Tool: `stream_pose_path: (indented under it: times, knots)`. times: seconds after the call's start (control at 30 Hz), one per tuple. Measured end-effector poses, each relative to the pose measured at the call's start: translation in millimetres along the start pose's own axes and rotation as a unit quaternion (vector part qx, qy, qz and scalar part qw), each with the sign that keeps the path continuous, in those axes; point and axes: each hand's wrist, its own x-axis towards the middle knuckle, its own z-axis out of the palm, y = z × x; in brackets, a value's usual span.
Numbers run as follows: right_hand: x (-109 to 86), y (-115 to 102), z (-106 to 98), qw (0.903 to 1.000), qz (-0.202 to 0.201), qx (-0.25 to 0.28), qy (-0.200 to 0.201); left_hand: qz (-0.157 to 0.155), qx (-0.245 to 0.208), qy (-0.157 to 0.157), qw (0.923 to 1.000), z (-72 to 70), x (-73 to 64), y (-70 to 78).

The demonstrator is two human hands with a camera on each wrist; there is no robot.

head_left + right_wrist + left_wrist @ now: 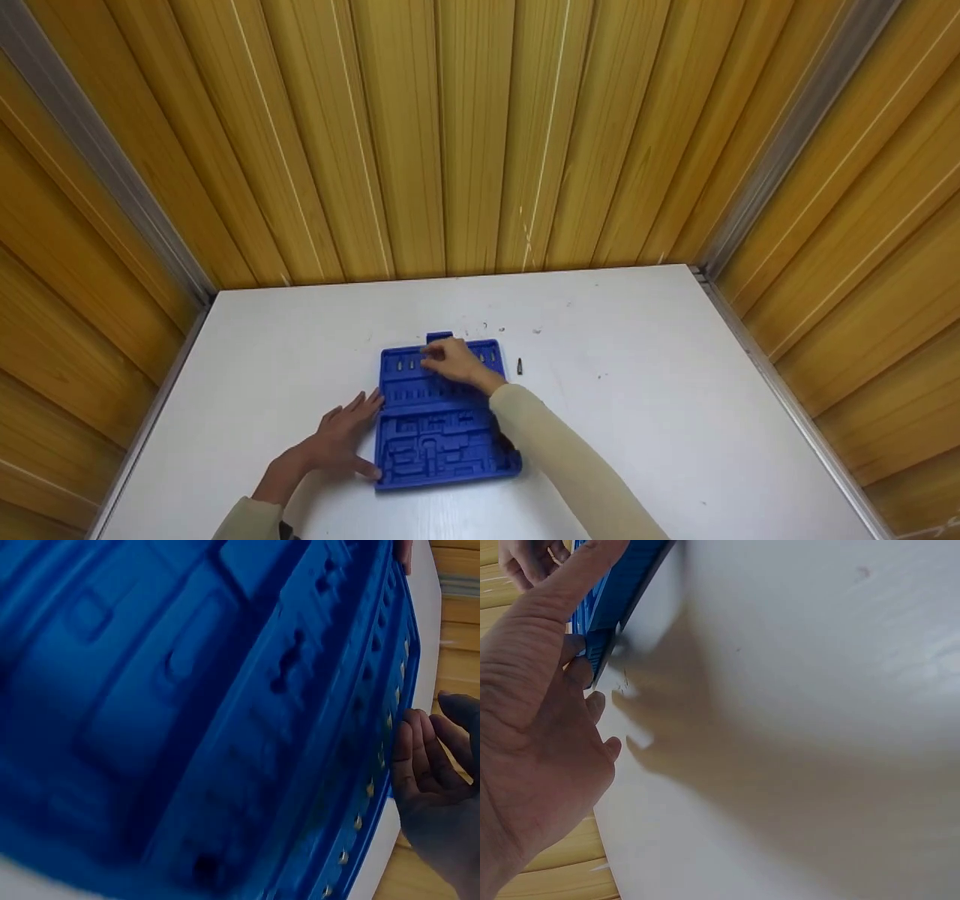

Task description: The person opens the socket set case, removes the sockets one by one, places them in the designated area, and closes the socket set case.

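A blue plastic case point(448, 475) lies unfolded on the white table, with moulded slots in both halves. In its far half stands a row of small metal screwdriver bits point(358, 823). My right hand point(456, 361) is over that row near the far edge, fingers bent, thumb apart from them; I see nothing between them. Along the case's left side, my left hand point(339, 439) has its fingers spread, thumb and fingertips touching the edge. One loose bit point(519, 366) lies on the table just right of the case. My right hand and forearm cover part of the case.
The white table point(637, 420) extends around the case, with small dark marks point(501, 329) beyond it. Wood-patterned panels point(472, 150) wall in the back and both sides, with metal posts point(795, 142) at the corners.
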Motion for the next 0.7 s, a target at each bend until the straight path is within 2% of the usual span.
stream_pose_path:
  times: [0.07, 0.17, 0.33, 0.5, 0.7]
  knots:
    - [5.4, -6.5, 15.8, 1.0, 0.006, -0.004, 0.006, 0.0, -0.001, -0.003, 1.0, 1.0, -0.2, 0.0]
    - [9.6, -13.1, 36.4, 0.9986, 0.037, -0.027, 0.025, 0.002, -0.01, -0.006, 0.9999, 2.8, -1.6, 1.3]
    - [12.7, -16.5, 58.2, 0.9885, 0.093, -0.092, 0.076, 0.003, -0.027, -0.006, 0.9996, 5.2, -4.2, 2.9]
    - [19.2, -17.3, 63.7, 0.9817, 0.116, -0.111, 0.103, 0.002, -0.023, -0.005, 0.9997, 4.6, -3.4, 1.5]
    - [28.6, -19.4, 58.6, 0.9818, 0.124, -0.105, 0.097, 0.008, -0.022, -0.001, 0.9997, -1.2, 0.6, -2.7]
